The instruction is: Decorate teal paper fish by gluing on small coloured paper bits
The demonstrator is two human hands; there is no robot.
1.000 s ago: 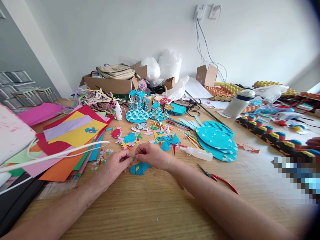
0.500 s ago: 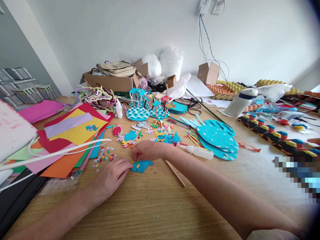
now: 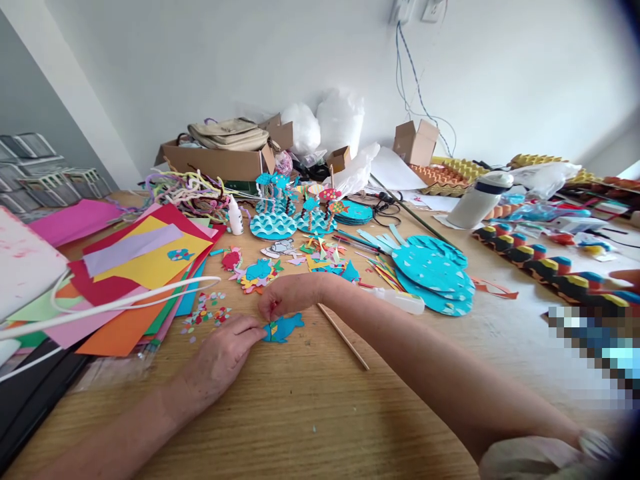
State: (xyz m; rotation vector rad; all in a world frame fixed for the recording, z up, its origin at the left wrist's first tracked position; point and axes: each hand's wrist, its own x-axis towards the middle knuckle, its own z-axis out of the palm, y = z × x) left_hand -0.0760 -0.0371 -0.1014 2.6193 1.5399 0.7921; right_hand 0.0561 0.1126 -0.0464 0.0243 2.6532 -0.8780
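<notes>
A blue paper fish [image 3: 287,328] with a small yellow patch near its head lies flat on the wooden table in front of me. My left hand [image 3: 227,350] grips the fish's left end, with thumb and forefinger close together on it. Over the fish's upper edge, my right hand [image 3: 290,295] is bent down in a pinch; whatever its fingertips hold is too small to make out. A thin wooden stick [image 3: 345,338] lies just right of the fish. Coloured paper dots [image 3: 206,310] are scattered beyond my left hand.
Stacked coloured paper [image 3: 120,333] and a white cable [image 3: 135,295] lie at left. Beyond my hands are paper fish cut-outs [image 3: 257,270], a glue bottle [image 3: 235,217] and finished sea models [image 3: 273,225]. Blue discs [image 3: 430,267] and a painted egg-carton strip [image 3: 543,267] lie at right.
My right hand's pinched fingertips have come down closer to the fish's yellow patch. My left hand stays on the fish's end. The whole view has shifted slightly.
</notes>
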